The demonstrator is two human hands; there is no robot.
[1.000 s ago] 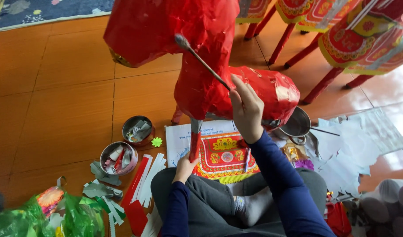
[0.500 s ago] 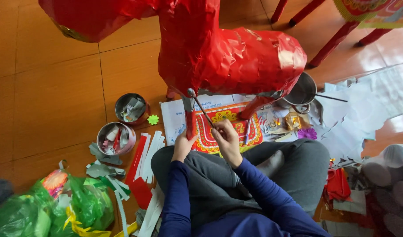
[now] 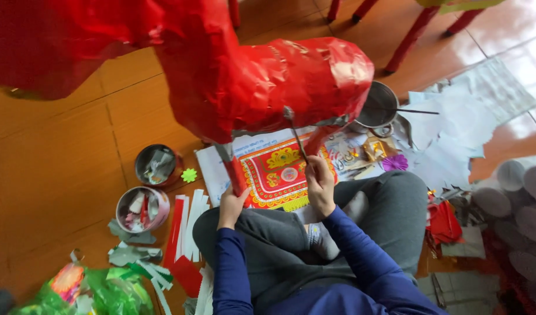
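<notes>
Red paper horse stands on the floor over the person's lap; left hand grips its front leg to steady it, right hand pinches brush up at its belly.

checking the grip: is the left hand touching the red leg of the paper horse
Touching. The head view shows the left hand wrapped around the foot of the red leg, no gap between them.
</notes>
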